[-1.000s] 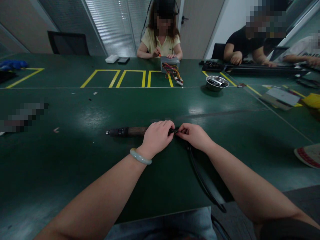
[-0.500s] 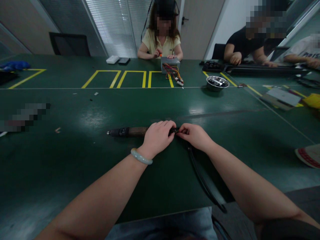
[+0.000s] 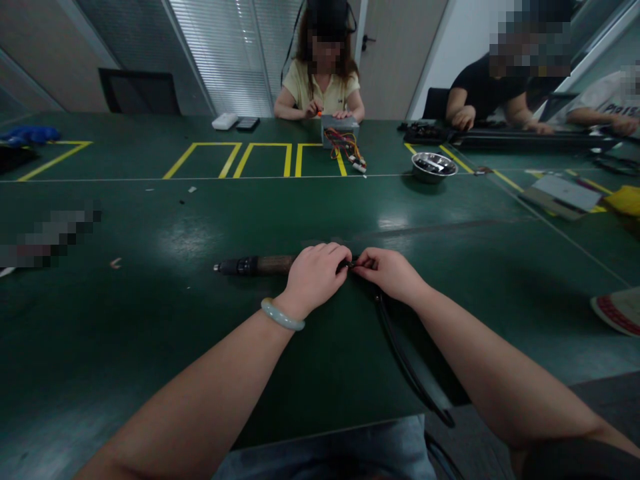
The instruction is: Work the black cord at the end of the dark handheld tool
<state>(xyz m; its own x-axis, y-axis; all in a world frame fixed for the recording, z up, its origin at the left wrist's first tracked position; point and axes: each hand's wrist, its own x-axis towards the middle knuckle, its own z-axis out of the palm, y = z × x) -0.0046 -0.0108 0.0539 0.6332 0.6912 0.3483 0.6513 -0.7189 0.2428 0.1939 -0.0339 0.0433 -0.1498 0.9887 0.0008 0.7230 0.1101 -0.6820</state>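
Note:
A long dark tool with a brown wooden handle (image 3: 253,265) lies flat on the green table (image 3: 150,320), its metal tip pointing left. My left hand (image 3: 316,273), with a pale bracelet on the wrist, is closed over the handle's right end. My right hand (image 3: 387,272) pinches a small dark part where the black cord (image 3: 405,360) meets the tool. The cord runs from there toward me and off the table's near edge. What the fingertips hold at the joint is hidden.
Across the table a person in a yellow shirt works on a grey box with coloured wires (image 3: 341,131). A steel bowl (image 3: 433,165) stands at the right. Other people sit at the far right by flat boards (image 3: 567,193). Yellow tape outlines (image 3: 230,157) mark the far side.

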